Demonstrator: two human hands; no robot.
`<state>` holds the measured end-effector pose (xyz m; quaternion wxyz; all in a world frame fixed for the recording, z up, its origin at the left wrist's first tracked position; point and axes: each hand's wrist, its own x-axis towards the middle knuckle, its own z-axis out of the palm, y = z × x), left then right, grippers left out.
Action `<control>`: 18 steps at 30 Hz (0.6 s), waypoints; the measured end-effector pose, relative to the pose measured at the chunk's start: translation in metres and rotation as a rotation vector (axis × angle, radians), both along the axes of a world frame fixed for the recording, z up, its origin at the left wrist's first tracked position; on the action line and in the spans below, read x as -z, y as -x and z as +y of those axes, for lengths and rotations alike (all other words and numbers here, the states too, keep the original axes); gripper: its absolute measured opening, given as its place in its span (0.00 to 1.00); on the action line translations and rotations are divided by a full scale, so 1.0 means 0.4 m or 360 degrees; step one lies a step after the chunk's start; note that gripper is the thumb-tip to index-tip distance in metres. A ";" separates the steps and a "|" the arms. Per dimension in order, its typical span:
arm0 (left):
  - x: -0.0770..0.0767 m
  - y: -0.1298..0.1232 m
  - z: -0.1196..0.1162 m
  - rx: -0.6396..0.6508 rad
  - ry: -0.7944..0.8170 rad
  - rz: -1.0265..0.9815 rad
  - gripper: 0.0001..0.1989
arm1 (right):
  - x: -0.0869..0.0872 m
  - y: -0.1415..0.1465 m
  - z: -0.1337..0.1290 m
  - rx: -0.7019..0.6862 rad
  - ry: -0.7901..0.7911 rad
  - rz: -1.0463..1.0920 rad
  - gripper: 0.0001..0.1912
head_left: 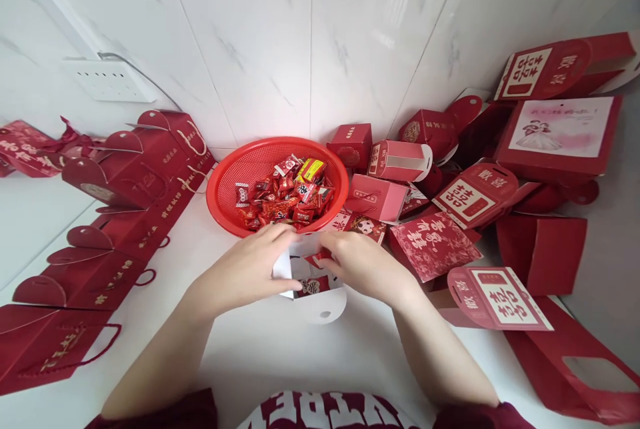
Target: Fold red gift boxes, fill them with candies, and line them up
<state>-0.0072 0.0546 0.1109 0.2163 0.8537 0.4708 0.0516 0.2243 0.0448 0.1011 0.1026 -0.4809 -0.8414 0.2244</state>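
Note:
A small open gift box (332, 280) with a white inside sits in front of me, its rounded flap (323, 309) lying toward me. Wrapped candies (313, 286) lie in it. My left hand (245, 269) grips the box's left side, thumb over the near edge and fingers at the back. Over the right part of the box is my right hand (363, 262), thumb and forefinger closed about a red wrapped candy (315, 258); its other fingers are hidden. Just behind both hands stands a red plastic basket (220, 199) holding many red-wrapped candies (287, 195) and a yellow packet (311, 170).
At left, red handled gift boxes (115, 275) stand in a row. Red and pink boxes (460, 199) are piled at right, some on their sides, close to my right forearm. A tiled wall (270, 49) with a power socket (107, 80) rises behind the white tabletop (295, 359).

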 end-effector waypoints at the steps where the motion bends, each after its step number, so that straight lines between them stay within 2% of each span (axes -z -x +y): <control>1: 0.006 0.000 -0.006 0.0041 -0.0007 0.0078 0.28 | 0.010 0.013 0.000 -0.0023 -0.0031 -0.0092 0.05; 5: 0.025 -0.014 -0.026 0.0038 -0.0015 0.0228 0.34 | 0.056 0.065 0.004 -0.0161 -0.0065 -0.0277 0.08; 8: 0.028 -0.016 -0.027 0.0043 0.0009 0.0231 0.33 | 0.089 0.093 0.015 -0.0254 0.0002 -0.0291 0.10; 11: 0.029 -0.009 -0.024 0.0063 -0.0021 0.0214 0.34 | 0.108 0.108 0.023 -0.0229 0.0001 -0.0339 0.15; 14: 0.037 -0.006 -0.021 0.0082 -0.0063 0.0211 0.35 | 0.098 0.108 0.020 -0.0144 -0.0021 -0.0377 0.18; 18: 0.045 -0.008 -0.026 0.0075 -0.0070 0.0183 0.34 | 0.047 0.077 0.007 -0.0097 -0.0072 -0.0323 0.16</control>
